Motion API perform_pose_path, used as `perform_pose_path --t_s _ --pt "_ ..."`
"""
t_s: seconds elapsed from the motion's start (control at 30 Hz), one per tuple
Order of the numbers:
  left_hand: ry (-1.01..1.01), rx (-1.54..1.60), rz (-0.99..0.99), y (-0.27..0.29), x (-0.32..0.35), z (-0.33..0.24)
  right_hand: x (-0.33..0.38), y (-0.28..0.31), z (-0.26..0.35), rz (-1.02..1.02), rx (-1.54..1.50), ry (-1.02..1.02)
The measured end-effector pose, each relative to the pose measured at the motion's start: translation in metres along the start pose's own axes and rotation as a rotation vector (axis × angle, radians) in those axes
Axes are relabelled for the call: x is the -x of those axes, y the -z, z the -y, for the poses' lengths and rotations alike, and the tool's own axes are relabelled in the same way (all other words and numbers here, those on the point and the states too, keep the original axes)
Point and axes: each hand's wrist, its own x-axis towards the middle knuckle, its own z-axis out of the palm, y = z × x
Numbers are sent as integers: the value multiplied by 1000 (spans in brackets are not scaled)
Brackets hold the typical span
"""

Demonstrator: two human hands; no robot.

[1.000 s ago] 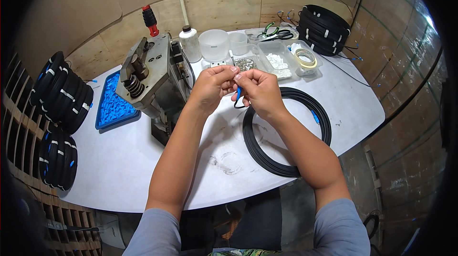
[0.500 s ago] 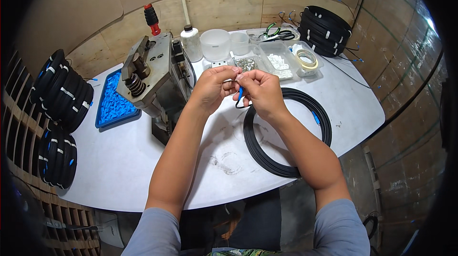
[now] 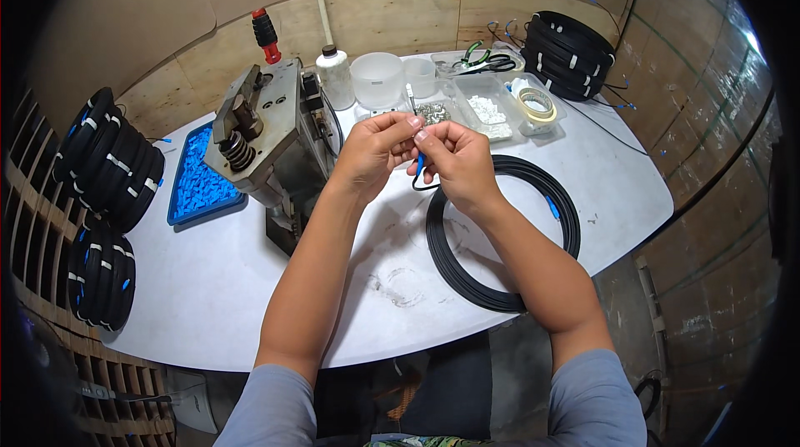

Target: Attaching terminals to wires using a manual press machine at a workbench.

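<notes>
My two hands meet above the middle of the table, with thumbs and fingertips almost touching. The fingers of my right hand are closed round the end of a black cable, whose blue connector boot shows below the fingertips. My left hand pinches at the same spot with thumb and forefinger; whatever lies between those tips is too small and covered to name. From the boot the cable bends under my right hand. A coil of black cable lies flat below my right forearm, with another blue connector on its right side.
A metal hand press stands left of my hands, beside a blue tray of small blue parts. Behind are a white bottle, tubs, a clear box of white pieces, tape and pliers. Cable coils stack at both sides.
Almost nothing differs. Both hands hold the same pinch at the connector, with only a slight shift of the fingers.
</notes>
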Motion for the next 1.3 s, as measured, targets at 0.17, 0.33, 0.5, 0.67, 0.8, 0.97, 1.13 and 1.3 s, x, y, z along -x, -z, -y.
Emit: perform_pose_path --t_s 0.17,0.33,0.5,0.67,0.8,0.97,1.13,1.3 --pt "-44 -5 -13 2 0 2 0 -2 -1 16 -19 -1" --pt "-55 -20 -28 1 0 1 -1 -1 -1 32 -32 -5" --pt "-57 -32 -45 0 -1 2 -2 0 -2 46 -46 -20" --pt "-59 -34 -39 0 0 1 -2 0 -1 52 -48 -26" --pt "-61 -30 -36 1 -1 3 -1 0 -3 45 -53 -22" --pt "-59 -18 -40 0 -1 3 0 -2 0 32 -45 -18" --pt "-57 -9 -36 0 -1 2 0 -2 0 27 -53 -34" --pt "-23 -17 -10 -2 0 1 0 0 1 13 -71 -43"
